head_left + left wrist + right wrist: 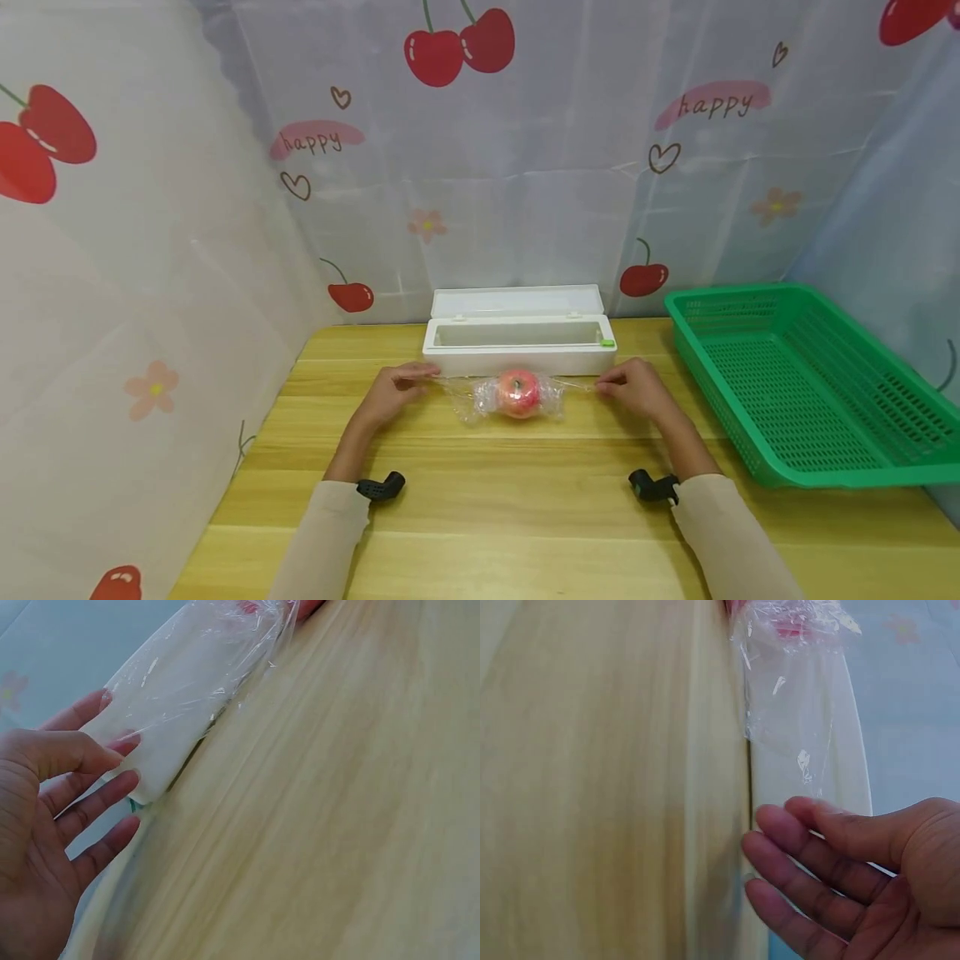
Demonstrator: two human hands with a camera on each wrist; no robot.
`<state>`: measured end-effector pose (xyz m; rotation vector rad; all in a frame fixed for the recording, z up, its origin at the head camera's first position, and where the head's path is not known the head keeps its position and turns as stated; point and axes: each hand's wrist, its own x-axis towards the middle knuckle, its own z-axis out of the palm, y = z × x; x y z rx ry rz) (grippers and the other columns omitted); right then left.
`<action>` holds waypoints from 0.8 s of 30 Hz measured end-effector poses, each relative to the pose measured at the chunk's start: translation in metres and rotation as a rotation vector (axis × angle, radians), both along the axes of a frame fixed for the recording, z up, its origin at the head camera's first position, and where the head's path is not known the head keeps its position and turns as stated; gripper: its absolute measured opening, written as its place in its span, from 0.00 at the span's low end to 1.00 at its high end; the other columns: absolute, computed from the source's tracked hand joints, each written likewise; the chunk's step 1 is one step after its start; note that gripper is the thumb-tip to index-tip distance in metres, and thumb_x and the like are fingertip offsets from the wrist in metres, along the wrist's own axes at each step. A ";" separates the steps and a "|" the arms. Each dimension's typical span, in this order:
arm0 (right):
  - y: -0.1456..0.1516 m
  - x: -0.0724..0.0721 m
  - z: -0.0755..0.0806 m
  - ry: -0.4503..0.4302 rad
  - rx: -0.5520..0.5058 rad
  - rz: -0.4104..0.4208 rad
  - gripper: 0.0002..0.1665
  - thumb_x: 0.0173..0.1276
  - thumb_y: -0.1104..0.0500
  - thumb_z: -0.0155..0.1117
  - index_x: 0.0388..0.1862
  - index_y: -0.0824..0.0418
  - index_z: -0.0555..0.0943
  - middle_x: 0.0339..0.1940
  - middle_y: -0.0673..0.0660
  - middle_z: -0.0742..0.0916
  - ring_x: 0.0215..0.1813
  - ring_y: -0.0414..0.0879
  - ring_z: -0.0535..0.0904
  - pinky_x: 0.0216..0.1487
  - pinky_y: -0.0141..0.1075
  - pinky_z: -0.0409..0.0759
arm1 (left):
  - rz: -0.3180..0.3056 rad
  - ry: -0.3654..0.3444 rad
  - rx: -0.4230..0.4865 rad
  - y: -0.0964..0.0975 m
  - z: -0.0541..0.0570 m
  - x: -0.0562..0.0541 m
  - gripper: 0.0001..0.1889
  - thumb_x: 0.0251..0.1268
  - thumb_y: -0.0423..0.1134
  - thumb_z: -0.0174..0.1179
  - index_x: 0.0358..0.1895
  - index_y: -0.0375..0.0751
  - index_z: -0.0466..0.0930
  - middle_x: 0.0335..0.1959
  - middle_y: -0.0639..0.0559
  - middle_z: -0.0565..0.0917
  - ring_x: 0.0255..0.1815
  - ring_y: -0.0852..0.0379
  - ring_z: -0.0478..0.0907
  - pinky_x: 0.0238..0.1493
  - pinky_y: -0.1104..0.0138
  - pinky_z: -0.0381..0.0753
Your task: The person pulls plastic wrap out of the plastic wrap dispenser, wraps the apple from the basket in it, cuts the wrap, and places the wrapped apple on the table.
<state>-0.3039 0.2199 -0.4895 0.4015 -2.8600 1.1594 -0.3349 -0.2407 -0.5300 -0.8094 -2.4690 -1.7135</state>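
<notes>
- Your left hand [396, 392] pinches one end of the plastic wrap [486, 398], its other fingers spread.
- Your right hand [633, 387] pinches the wrap's opposite end between thumb and forefinger.
- The apple [517, 396] is between your two sets of fingertips, amid the crinkled wrap.
- Just beyond your fingers stands the white box [525, 361], lid up; right of your right-hand fingers, the green basket [847, 478].

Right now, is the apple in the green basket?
No, the apple is in front of the white box, with the basket farther to the right.
</notes>
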 end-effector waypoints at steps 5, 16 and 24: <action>0.006 0.004 0.014 -0.050 -0.001 0.035 0.10 0.72 0.68 0.63 0.38 0.75 0.87 0.28 0.61 0.89 0.32 0.49 0.84 0.31 0.35 0.79 | 0.028 -0.036 0.054 0.000 0.018 0.004 0.15 0.75 0.32 0.59 0.61 0.34 0.82 0.59 0.38 0.84 0.63 0.43 0.79 0.57 0.73 0.79; -0.014 0.016 0.071 0.065 0.029 0.147 0.20 0.74 0.52 0.66 0.53 0.68 0.86 0.48 0.63 0.89 0.51 0.61 0.85 0.52 0.55 0.84 | -0.039 0.088 -0.166 0.046 0.072 0.016 0.23 0.67 0.45 0.69 0.63 0.43 0.83 0.61 0.52 0.84 0.65 0.51 0.78 0.66 0.49 0.76; -0.056 0.007 0.063 0.113 0.077 0.309 0.26 0.68 0.53 0.73 0.57 0.69 0.84 0.55 0.66 0.87 0.59 0.61 0.82 0.61 0.59 0.78 | -0.100 0.192 -0.354 0.097 0.076 0.012 0.33 0.60 0.54 0.73 0.64 0.38 0.81 0.62 0.47 0.82 0.66 0.48 0.77 0.67 0.51 0.75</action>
